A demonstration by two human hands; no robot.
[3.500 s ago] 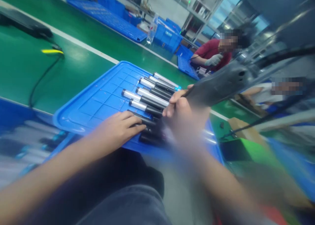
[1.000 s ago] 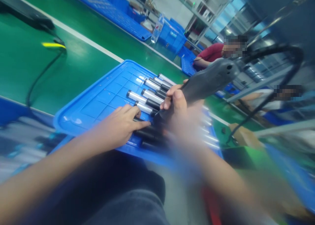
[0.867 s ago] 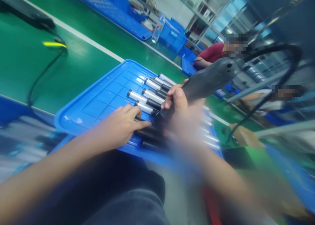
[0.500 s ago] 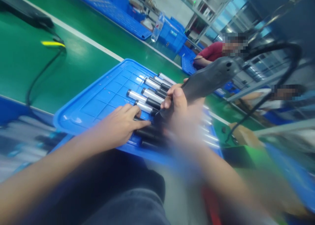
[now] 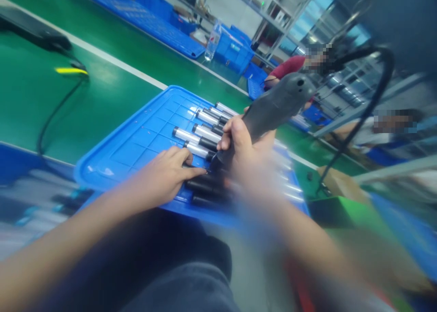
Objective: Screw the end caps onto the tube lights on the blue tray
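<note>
My right hand [image 5: 244, 143] is wrapped round a dark grey electric screwdriver [image 5: 278, 102], which tilts down to the left over a blue tray lid [image 5: 136, 139]. Close to the tool's lower end, my left hand [image 5: 169, 173] has its thumb and fingers closed on a black tube, mostly hidden by the fingers. The screwdriver's tip meets the work beside my left thumb, though blur hides the exact contact. Several silver tubes with black ends [image 5: 189, 135] lie side by side on the lid beyond my hands. Nearer my lap are more black tubes [image 5: 208, 184].
A black cable [image 5: 384, 79] loops from the screwdriver's top, beneath a hanging spring [image 5: 362, 7]. Blurred tubes [image 5: 41, 212] lie at lower left. A green box [image 5: 355, 212] stands at right. Two people sit across the green floor [image 5: 112, 102], near blue crates [image 5: 234, 52].
The whole view has shifted slightly. Both hands keep their grips, and the screwdriver stays at the same spot by my left thumb.
</note>
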